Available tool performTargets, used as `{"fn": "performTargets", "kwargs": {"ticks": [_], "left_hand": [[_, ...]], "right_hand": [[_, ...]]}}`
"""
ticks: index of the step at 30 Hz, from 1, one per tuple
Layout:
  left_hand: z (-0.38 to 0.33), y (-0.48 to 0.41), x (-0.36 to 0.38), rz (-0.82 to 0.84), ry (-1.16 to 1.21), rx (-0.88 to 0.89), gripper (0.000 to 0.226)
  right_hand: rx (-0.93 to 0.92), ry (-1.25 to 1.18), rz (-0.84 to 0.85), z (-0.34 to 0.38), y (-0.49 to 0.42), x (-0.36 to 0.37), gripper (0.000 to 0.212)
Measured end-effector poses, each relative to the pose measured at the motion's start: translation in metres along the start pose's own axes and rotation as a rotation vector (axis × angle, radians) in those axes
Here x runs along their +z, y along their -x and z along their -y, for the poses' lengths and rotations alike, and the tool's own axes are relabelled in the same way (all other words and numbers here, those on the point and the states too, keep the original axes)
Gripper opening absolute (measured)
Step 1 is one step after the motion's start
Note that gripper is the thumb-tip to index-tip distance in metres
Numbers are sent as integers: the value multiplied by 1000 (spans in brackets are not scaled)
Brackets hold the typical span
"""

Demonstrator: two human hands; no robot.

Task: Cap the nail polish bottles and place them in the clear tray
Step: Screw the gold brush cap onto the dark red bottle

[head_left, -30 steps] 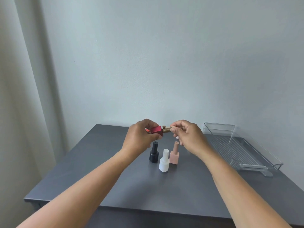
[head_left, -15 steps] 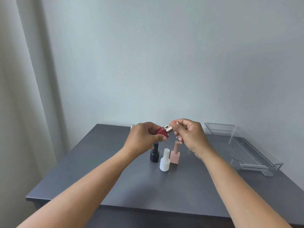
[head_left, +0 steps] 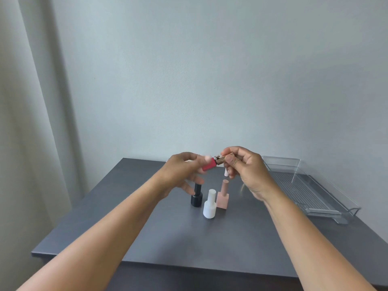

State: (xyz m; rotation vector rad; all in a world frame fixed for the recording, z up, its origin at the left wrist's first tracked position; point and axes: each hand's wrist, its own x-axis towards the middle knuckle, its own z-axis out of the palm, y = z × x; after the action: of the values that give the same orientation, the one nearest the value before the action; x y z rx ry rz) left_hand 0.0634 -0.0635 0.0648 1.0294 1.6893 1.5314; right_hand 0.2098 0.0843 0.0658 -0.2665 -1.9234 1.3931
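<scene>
Left hand [head_left: 180, 171] pinching squarish red bottle [head_left: 209, 165], right hand [head_left: 245, 169] pinching metallic gold cap [head_left: 222, 159] at its neck, above three matte bottles [head_left: 210, 206], ribbed clear plastic tray [head_left: 310, 185] at three o'clock on grey table [head_left: 147, 238]

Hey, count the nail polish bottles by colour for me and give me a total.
Red bottle: 1, held by the left hand, gold cap pinched by the right hand
Black bottle: 1
White bottle: 1
Pink bottle: 1
Pale piece behind the right hand: too hidden to count
Total: 4 bottles
</scene>
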Motion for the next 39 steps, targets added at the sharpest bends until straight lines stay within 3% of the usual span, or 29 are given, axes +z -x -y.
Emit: {"fn": "performTargets", "kwargs": {"ticks": [2,4,12,28,35,37,39], "left_hand": [[-1,0,-8,107,117,-100,70],[2,-1,-12,173,186,-120,62],[12,-4,-7,160,245,-124,46],[17,-2,7,-57,-94,72,22],[6,-3,-5,5,-350,139,22],[2,-3,-11,17,-374,138,20],[1,-4,-18,-6,-347,117,19]], "right_hand": [[-21,21,30,1,0,-4,25],[-38,41,70,2,0,-4,31],[4,97,67,0,3,1,17],[35,214,-29,-5,1,8,22],[58,250,118,5,-8,13,23],[48,253,164,10,-10,11,15],[38,259,161,15,-15,4,20]]}}
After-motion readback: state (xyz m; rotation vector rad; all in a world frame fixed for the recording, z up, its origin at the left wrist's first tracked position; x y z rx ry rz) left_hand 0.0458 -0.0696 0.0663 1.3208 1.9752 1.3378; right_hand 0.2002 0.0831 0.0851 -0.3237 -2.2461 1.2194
